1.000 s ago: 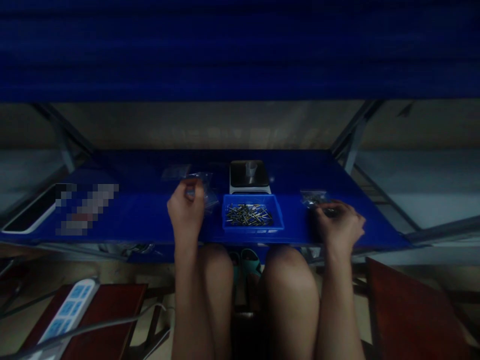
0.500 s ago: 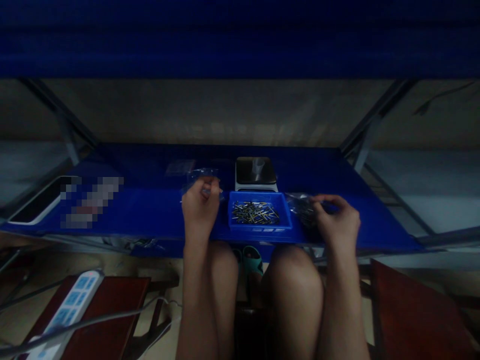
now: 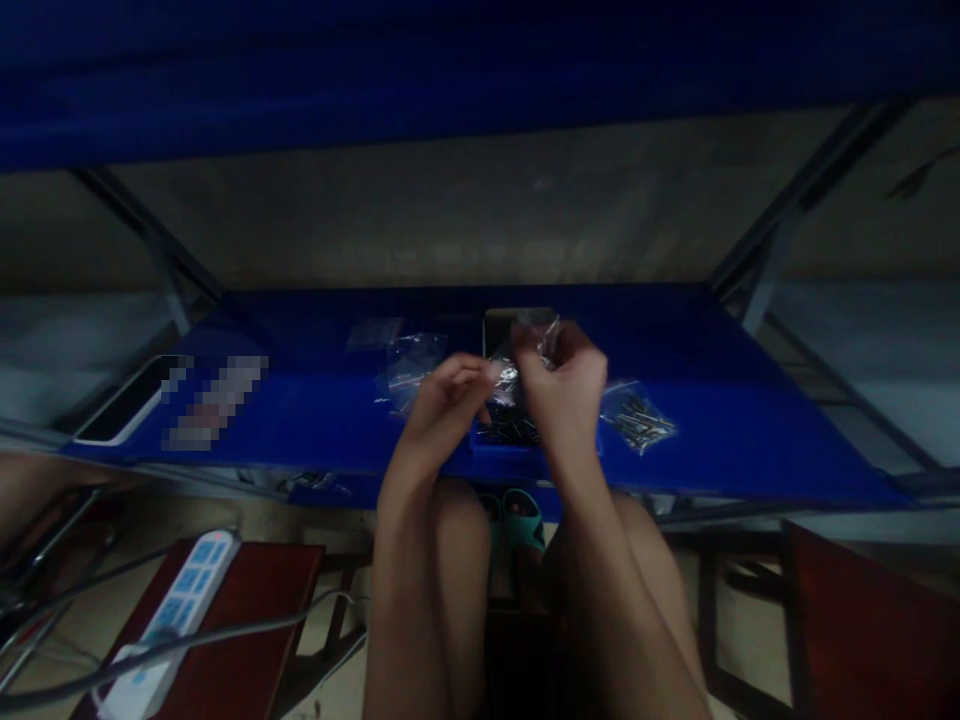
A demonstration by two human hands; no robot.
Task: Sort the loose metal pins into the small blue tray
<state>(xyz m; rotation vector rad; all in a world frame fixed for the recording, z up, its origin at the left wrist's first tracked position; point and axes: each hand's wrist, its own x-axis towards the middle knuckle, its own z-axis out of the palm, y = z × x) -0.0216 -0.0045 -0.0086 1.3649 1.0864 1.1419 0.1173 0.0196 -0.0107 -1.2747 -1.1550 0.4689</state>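
Between my two hands, above the blue tray (image 3: 600, 446), is a clear plastic bag (image 3: 506, 382). My left hand (image 3: 454, 395) pinches one edge of it with thumb and fingers. On its other side my right hand (image 3: 564, 372) grips the bag near the top. The tray holds many thin metal pins or screws (image 3: 510, 428), partly hidden by my hands. Right of the tray lies a filled clear bag (image 3: 639, 418) of similar metal pieces. More clear bags (image 3: 416, 362) lie left of my left hand. The scale (image 3: 495, 320) behind is mostly covered.
A phone-like device (image 3: 135, 400) and a pixelated item (image 3: 214, 405) lie at the left of the blue table (image 3: 315, 420). A flat clear packet (image 3: 373, 333) lies farther back. A power strip (image 3: 176, 620) with cables rests on a brown stool (image 3: 255, 610) at lower left.
My right hand has left the filled bag on the table and moved left over the tray. My left hand has moved right, and both now hold a clear bag. The view has shifted slightly.
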